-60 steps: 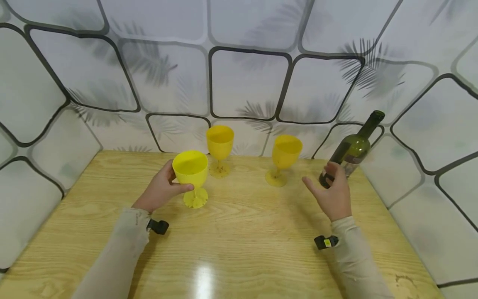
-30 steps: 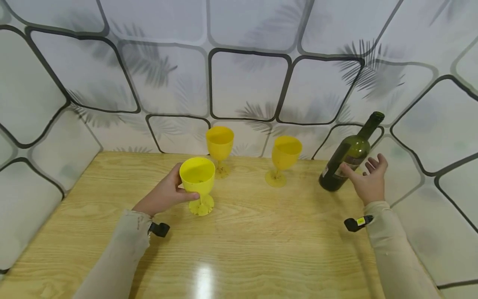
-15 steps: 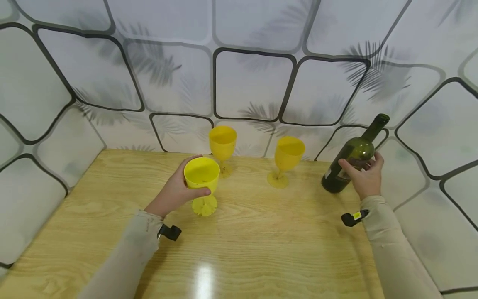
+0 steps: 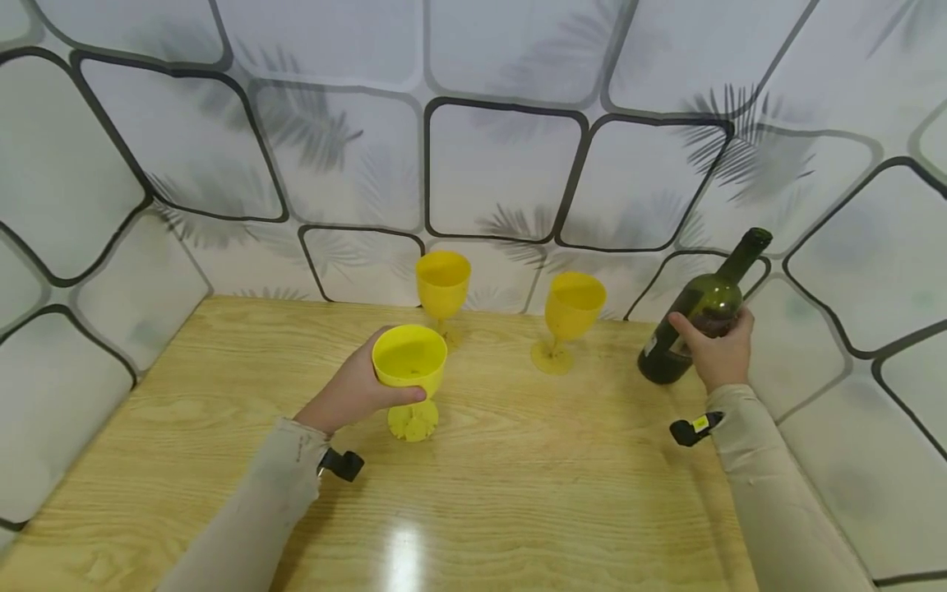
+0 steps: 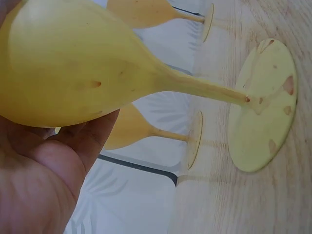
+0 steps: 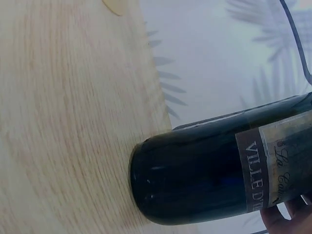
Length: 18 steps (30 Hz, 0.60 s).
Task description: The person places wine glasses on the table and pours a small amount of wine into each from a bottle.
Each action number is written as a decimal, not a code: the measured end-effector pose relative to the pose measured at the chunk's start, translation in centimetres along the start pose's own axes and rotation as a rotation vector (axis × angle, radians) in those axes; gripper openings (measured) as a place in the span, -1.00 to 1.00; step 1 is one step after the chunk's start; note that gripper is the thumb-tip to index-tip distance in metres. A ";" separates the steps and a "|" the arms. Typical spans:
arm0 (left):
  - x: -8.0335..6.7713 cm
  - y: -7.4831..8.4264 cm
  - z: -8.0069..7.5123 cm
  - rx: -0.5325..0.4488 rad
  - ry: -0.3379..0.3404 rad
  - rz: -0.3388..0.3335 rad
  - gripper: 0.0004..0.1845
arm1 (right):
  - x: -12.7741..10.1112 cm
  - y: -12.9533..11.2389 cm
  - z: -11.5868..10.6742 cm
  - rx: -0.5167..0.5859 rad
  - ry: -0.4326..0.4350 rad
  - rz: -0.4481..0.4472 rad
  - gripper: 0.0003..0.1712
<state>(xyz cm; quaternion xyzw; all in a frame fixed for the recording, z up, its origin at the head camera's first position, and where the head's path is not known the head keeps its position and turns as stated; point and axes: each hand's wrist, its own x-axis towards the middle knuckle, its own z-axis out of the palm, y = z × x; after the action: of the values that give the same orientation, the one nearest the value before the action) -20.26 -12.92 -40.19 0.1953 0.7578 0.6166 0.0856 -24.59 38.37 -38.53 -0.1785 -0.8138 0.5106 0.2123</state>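
Yellow goblet (image 4: 409, 362) gripped at the bowl by left hand (image 4: 353, 393) (foot on table (image 4: 518, 493)). Right hand (image 4: 716, 355) wraps the green bottle (image 4: 691, 316).

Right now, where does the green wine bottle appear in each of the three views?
Head view: the green wine bottle stands at the right, near the table's far right corner, gripped by the right hand.
Left wrist view: not in it; only the yellow goblets show.
Right wrist view: its dark lower body and label fill the lower right.
Shared landmark: the wooden table, also seen at the left of the right wrist view.
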 end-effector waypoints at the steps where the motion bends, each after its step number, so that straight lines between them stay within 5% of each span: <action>1: 0.0 0.0 0.0 -0.002 0.001 0.004 -0.14 | 0.0 0.0 0.0 -0.001 0.003 -0.002 0.19; 18: -0.1 0.1 0.4 -0.041 -0.011 0.034 -0.11 | -0.2 0.2 0.5 -0.042 0.041 -0.008 0.01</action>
<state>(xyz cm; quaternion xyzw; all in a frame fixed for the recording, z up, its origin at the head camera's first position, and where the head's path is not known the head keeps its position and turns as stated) -19.96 -12.57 -40.23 0.2100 0.7412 0.6321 0.0832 -24.67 37.95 -38.95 -0.1900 -0.8205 0.4889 0.2271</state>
